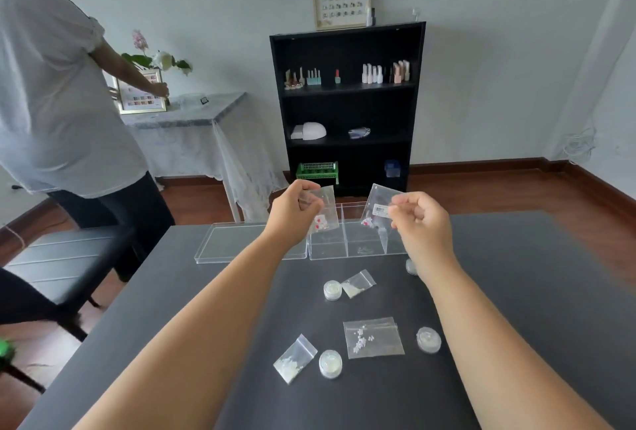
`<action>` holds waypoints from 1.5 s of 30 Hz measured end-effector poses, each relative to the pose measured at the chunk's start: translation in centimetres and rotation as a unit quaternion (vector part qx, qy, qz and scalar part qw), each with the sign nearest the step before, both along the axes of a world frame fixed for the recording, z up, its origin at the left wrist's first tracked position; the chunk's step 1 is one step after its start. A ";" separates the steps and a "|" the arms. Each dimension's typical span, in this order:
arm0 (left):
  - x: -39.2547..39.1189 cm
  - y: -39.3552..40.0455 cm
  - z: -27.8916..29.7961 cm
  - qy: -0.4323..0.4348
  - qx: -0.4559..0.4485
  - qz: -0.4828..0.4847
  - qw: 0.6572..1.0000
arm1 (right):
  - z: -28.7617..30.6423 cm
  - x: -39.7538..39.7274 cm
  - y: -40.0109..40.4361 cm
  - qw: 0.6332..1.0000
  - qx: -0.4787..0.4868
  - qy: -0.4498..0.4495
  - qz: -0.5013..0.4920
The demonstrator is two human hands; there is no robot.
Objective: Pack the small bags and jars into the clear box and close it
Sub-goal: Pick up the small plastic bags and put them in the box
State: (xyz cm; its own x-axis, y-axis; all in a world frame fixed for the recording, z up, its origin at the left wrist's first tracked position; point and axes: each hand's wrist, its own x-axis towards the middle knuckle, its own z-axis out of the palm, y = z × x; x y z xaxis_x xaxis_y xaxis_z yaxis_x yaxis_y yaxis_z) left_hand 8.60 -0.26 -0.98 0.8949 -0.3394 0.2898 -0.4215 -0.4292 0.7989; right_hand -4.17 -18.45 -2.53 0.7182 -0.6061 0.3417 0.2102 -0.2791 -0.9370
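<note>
While each hand (296, 211) (418, 219) pinches a bag (325, 209) (377, 204) over clear box (358, 244): lid (241, 242) beside, jars (332, 289) & bags nr forearms.

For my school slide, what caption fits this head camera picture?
Both hands hold small bags above the clear box.

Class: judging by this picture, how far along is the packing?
Done: nothing clearly packed; the clear box looks empty, its lid lying beside it. In hand: left hand and right hand each hold a bag above it. Left: three bags, four jars, closing.
</note>
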 end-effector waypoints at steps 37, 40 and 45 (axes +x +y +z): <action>-0.7 -0.4 -1.0 -0.102 0.352 -0.009 0.930 | -1.3 -0.7 -0.5 1.000 0.001 -0.026 0.007; -2.6 1.6 -1.6 -0.139 0.158 0.072 0.975 | -0.8 0.3 0.0 0.999 0.021 -0.031 0.018; -5.8 4.6 -4.7 -0.120 0.111 0.104 0.981 | 1.3 4.4 1.6 0.992 -0.106 0.011 0.073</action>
